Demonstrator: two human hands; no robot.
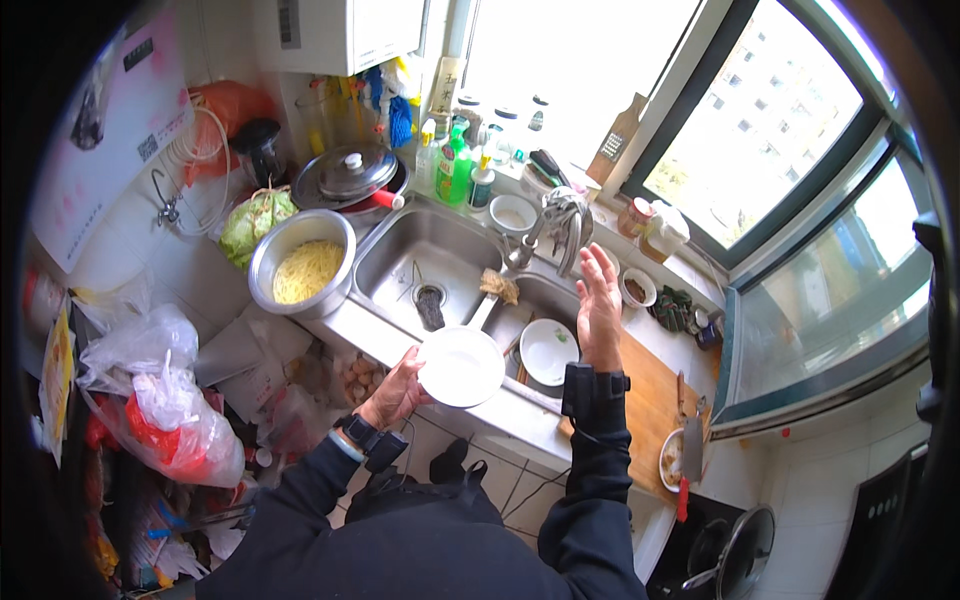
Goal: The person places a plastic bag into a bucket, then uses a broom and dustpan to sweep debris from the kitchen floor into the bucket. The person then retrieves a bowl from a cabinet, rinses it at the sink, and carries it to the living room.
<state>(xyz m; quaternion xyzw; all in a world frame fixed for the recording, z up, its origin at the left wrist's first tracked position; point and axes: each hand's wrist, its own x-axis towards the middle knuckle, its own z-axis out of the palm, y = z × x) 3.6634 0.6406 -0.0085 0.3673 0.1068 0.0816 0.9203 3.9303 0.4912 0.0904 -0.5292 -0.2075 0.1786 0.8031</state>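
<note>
My left hand [395,391] grips the left rim of a white bowl [461,367] in front of the double sink's divider. My right hand [600,311] is raised over the right basin's far right side, its fingers apart and holding nothing. Beyond it stands the faucet [527,251], with a grey cloth [566,214] draped on it. In the right basin lies a white dish [549,352] with a green pattern, with chopsticks beside it. A brown crumpled scrubber [499,286] rests on the divider. The left basin [394,300] has a dark strainer or scrubber at its drain.
A metal pot [345,281] of yellow shreds and a cabbage [259,225] stand left of the sink. Bottles, including green detergent [453,165], line the back. Rightward lie a wooden board [645,405] and a cleaver [692,450] across a dish. Plastic bags [176,420] crowd the left.
</note>
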